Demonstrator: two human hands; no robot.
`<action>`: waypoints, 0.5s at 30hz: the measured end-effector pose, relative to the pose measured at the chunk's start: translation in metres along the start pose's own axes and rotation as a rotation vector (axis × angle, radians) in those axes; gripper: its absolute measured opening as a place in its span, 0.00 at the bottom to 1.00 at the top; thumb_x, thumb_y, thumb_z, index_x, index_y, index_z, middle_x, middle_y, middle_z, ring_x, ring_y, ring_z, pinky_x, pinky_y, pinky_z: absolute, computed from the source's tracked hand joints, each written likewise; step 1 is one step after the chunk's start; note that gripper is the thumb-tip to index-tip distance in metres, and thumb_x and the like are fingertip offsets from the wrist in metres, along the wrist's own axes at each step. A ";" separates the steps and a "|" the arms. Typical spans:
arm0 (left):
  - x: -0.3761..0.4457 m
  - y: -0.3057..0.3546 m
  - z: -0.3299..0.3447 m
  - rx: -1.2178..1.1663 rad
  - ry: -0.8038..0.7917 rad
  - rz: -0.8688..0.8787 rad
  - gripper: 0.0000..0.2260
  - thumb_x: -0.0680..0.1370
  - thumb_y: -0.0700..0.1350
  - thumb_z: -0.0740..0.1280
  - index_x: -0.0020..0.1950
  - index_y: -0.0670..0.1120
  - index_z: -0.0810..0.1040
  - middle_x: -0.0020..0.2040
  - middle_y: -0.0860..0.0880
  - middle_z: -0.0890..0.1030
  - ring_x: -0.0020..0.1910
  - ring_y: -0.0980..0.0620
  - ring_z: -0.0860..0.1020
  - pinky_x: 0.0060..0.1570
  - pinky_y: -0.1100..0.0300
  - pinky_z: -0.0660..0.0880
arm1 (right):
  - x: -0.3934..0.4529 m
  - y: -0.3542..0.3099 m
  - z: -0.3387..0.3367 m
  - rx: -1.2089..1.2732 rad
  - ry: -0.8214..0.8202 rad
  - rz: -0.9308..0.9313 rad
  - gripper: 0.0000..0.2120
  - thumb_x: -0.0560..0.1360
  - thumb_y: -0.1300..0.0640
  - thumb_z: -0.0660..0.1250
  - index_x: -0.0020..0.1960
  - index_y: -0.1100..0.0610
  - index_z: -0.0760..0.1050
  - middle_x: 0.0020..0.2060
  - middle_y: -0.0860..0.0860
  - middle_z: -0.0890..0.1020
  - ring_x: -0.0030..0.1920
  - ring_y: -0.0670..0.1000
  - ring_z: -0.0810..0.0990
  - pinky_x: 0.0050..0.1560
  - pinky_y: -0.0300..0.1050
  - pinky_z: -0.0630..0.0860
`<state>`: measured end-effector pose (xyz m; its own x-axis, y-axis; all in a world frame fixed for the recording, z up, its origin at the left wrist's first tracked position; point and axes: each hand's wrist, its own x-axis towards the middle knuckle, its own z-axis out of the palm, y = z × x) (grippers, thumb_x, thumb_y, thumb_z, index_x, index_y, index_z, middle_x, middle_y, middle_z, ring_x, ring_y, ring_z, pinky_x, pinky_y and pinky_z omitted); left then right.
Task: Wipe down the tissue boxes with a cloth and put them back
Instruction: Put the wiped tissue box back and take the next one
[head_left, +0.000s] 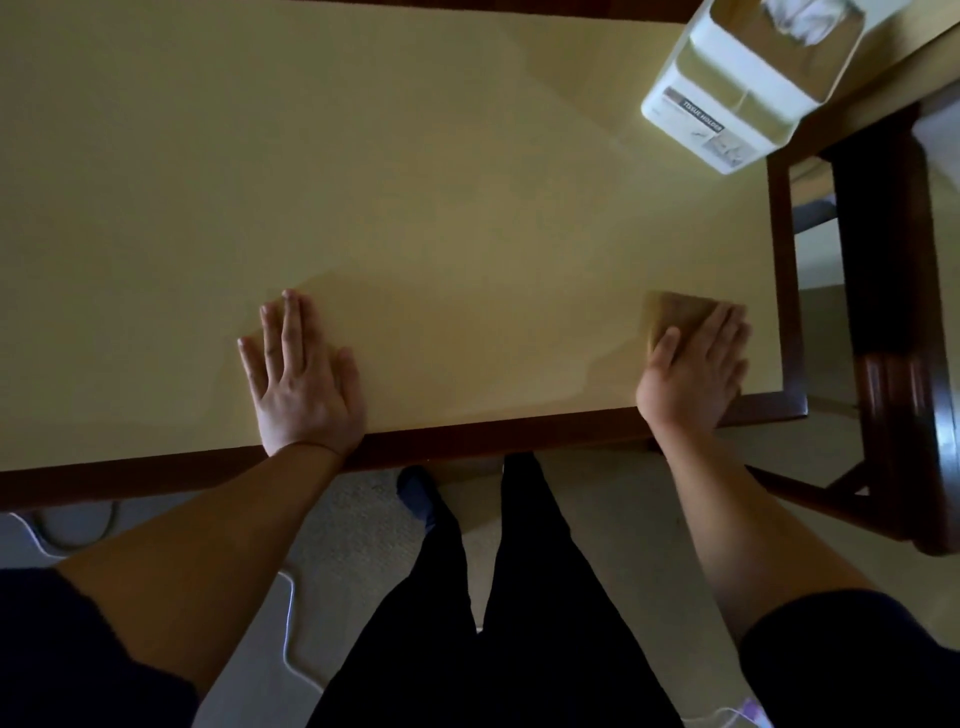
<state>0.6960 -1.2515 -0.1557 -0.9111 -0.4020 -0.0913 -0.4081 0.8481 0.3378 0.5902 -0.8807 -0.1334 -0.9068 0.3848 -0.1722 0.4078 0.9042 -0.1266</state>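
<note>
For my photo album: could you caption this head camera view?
Both hands flat on the table, right hand on the cloth, tissue box untouched.

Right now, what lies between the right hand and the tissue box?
Nothing: the head view shows only bare table between the right hand, resting on the cloth, and tissue box.

tissue box (748, 88) far right on table (415, 182) | cloth (672, 312) under right hand (693, 369)
</note>
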 end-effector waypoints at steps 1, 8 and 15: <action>0.000 0.000 0.000 0.003 0.001 -0.001 0.31 0.84 0.54 0.50 0.84 0.42 0.53 0.85 0.46 0.53 0.84 0.41 0.49 0.81 0.38 0.44 | -0.008 -0.003 0.001 0.013 0.017 0.061 0.36 0.85 0.39 0.43 0.86 0.59 0.44 0.86 0.57 0.48 0.85 0.59 0.47 0.82 0.65 0.51; -0.001 -0.001 0.001 -0.003 0.007 0.011 0.30 0.85 0.52 0.50 0.85 0.42 0.53 0.85 0.46 0.53 0.84 0.40 0.50 0.81 0.38 0.44 | -0.100 -0.122 0.033 -0.008 -0.081 -0.284 0.35 0.86 0.41 0.45 0.86 0.58 0.43 0.86 0.56 0.45 0.85 0.56 0.43 0.84 0.59 0.44; 0.001 -0.004 0.003 -0.063 0.040 -0.008 0.28 0.85 0.50 0.48 0.84 0.44 0.56 0.85 0.48 0.56 0.84 0.43 0.51 0.81 0.44 0.42 | -0.107 -0.172 0.051 -0.047 -0.203 -0.988 0.30 0.87 0.40 0.50 0.86 0.47 0.51 0.86 0.49 0.49 0.86 0.53 0.45 0.84 0.58 0.45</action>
<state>0.6969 -1.2541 -0.1597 -0.9041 -0.4234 -0.0571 -0.4099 0.8220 0.3952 0.6224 -1.0869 -0.1434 -0.7992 -0.5751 -0.1745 -0.5246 0.8092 -0.2646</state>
